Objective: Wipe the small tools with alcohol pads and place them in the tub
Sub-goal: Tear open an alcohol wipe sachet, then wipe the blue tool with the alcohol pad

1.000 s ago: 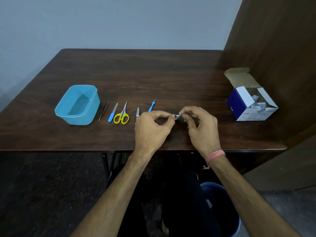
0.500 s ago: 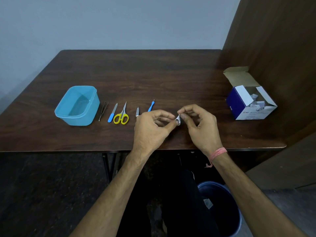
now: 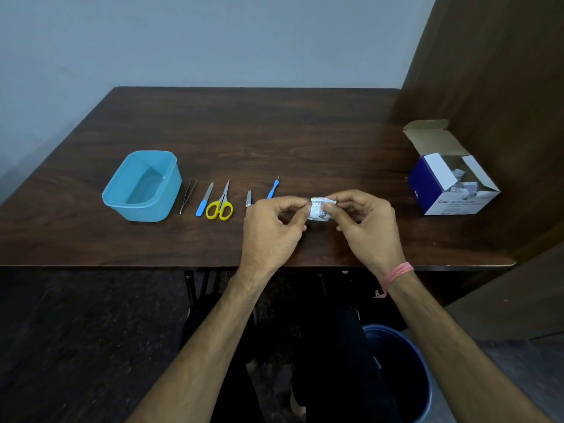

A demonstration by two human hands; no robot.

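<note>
Both hands hold a small white alcohol pad packet [image 3: 319,210] above the table's front middle. My left hand [image 3: 271,230] pinches its left edge; my right hand [image 3: 367,228] pinches its right side with thumb and fingers. The empty light-blue tub [image 3: 143,186] stands at the left. To its right lie in a row metal tweezers [image 3: 187,195], a blue-handled file [image 3: 204,200], yellow-handled scissors [image 3: 221,203], a small silver nail clipper [image 3: 248,198] and a thin blue-handled tool [image 3: 273,189], partly behind my left hand.
An open blue-and-white box of alcohol pads [image 3: 451,181] sits at the table's right, against a brown wooden panel [image 3: 488,87]. A blue bin [image 3: 403,370] stands on the floor under the table's front edge [image 3: 122,266].
The packet was turned from edge-on to flat, so its printed face shows between the fingers. Both hands stayed at the same place over the table.
</note>
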